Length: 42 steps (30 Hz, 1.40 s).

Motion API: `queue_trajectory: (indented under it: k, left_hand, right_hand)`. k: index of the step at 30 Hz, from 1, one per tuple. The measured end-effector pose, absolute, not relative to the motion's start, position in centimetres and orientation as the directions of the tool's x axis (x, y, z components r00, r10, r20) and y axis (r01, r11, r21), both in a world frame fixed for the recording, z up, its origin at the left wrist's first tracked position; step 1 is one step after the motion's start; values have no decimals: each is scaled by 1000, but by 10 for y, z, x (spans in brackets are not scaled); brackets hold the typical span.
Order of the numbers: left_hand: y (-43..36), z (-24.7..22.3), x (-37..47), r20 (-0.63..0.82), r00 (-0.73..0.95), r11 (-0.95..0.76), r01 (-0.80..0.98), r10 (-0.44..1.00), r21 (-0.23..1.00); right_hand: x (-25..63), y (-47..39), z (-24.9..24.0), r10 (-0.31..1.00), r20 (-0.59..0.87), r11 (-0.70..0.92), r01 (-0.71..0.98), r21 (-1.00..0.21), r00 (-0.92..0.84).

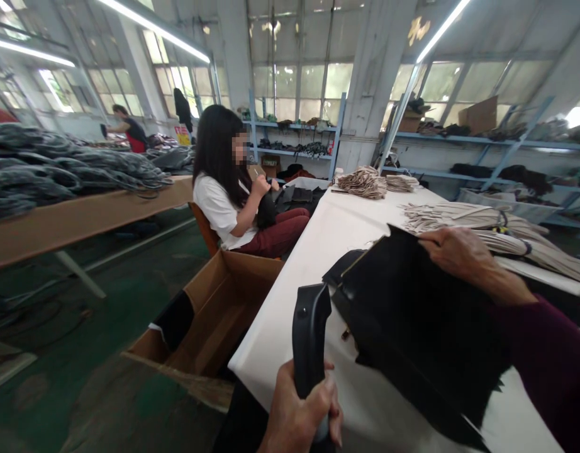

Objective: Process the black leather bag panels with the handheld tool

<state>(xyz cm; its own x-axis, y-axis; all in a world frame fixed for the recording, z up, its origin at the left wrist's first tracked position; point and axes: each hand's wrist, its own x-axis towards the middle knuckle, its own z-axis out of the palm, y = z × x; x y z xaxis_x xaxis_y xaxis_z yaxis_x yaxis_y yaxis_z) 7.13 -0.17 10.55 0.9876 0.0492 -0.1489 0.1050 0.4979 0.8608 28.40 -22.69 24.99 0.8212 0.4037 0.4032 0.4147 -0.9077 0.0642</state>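
Left hand (302, 415) grip closed round black tool (310, 333); black garment (412, 314) just right.

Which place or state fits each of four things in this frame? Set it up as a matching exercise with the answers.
Things:
1. black tool handle
2. black fabric piece
3. cardboard box
4. tan paper tags

Places or states:
A. piled at the white table's far end
B. on the floor, open
C. gripped upright by the left hand
D. under the right hand

Pairs: 1-C, 2-D, 3-B, 4-A
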Motion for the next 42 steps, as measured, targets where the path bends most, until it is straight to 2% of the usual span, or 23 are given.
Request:
queue_trajectory:
  k: [3,5,8,11,12,13,16,18,20,23,30,37,42]
  left_hand:
    - [0,103,69,-151,987,495,106,51,862]
    - [1,102,69,-149,987,499,100,60,861]
    - [2,103,69,-153,986,500,99,68,861]
    - [3,103,67,-179,980,504,114,82,856]
    - [4,102,66,-193,977,507,119,95,853]
    - [5,101,65,-209,972,510,125,110,851]
    - [11,96,61,-251,956,506,143,152,851]
    - [14,94,59,-270,945,498,146,186,855]
    - [15,94,59,-286,936,507,149,206,849]
    - [16,92,59,-312,933,529,176,178,830]
    - [18,88,61,-329,929,547,190,169,815]
    - [10,81,70,-342,935,531,242,97,812]
    - [-7,72,79,-348,938,490,306,-7,816]
  right_hand:
    - [282,-233,294,279,578,-948,122,295,767]
    - [269,-227,308,299,639,-918,31,395,709]
    - [247,-206,287,464,570,-834,118,538,678]
    - [228,-182,215,638,408,-724,328,607,653]
    - [221,-175,186,730,328,-656,482,580,599]
    - [215,-169,156,778,283,-609,562,560,561]
    - [199,-158,93,833,213,-545,689,478,511]
    - [198,-157,82,837,207,-544,731,412,507]
    - [206,-159,91,823,231,-567,742,357,518]
    - [229,-161,111,781,291,-622,730,283,553]
    - [278,-160,99,617,264,-736,662,-142,742]
    - [279,-150,109,611,187,-551,583,-597,769]
    - [267,-156,109,574,43,-410,332,-849,818]
